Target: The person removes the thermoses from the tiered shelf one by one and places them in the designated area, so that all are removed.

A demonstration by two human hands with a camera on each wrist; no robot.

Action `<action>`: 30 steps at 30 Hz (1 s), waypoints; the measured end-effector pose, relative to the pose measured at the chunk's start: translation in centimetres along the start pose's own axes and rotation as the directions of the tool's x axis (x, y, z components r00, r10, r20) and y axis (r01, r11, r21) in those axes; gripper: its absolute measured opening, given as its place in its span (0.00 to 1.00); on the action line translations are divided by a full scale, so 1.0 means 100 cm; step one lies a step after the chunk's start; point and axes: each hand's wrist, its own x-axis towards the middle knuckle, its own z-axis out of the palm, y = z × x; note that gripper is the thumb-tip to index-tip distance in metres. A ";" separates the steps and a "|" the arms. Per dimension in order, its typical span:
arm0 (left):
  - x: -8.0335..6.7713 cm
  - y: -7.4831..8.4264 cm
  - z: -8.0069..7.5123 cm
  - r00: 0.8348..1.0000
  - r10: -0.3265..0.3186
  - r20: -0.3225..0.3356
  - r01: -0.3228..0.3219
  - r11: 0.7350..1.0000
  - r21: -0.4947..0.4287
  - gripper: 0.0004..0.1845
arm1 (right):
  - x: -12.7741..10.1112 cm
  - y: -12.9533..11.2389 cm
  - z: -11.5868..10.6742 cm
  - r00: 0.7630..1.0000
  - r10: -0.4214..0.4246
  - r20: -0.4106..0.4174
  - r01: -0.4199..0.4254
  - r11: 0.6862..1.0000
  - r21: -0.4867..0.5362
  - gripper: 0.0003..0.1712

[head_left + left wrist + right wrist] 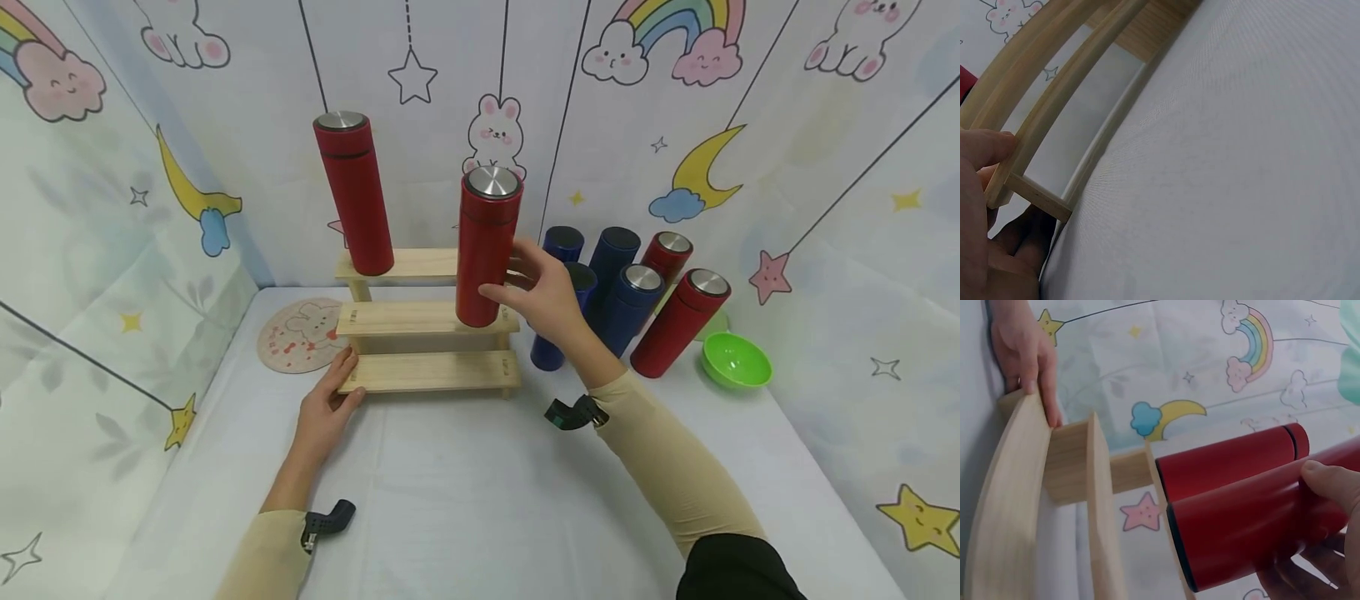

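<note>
My right hand (546, 296) grips a red thermos (486, 242) with a steel-topped lid, thumb on one side and fingers round the other. In the head view this thermos overlaps the right part of the three-tier wooden stand (420, 372). The right wrist view shows its dark-ringed base (1184, 550) close to the top board. Another red thermos (356, 196) stands upright at the left end of the top tier. With thumb and fingers, my left hand (324, 412) holds the left end of the lowest board (1054, 119).
Right of the stand, several blue thermoses (632, 304) and two red thermoses (682, 321) stand grouped together. A green bowl (737, 360) is beside them near the table's right side. A round rabbit-patterned mat (296, 337) lies left of the stand. Patterned cloth (420, 50) hangs behind.
</note>
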 end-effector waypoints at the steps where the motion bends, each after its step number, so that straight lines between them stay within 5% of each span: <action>1: 0.000 0.000 0.000 1.000 0.000 -0.001 0.000 1.000 -0.004 0.32 | -0.004 0.000 -0.002 1.000 -0.002 0.001 0.002 1.000 -0.006 0.37; 10: 0.001 0.001 0.000 1.000 0.006 -0.010 -0.006 0.999 -0.038 0.33 | -0.038 -0.001 -0.023 1.000 -0.001 -0.027 -0.001 0.997 -0.074 0.37; 30: 0.000 0.004 -0.001 1.000 0.000 -0.010 0.000 0.999 -0.040 0.32 | -0.108 0.019 -0.047 0.986 0.113 -0.122 -0.120 0.992 -0.049 0.38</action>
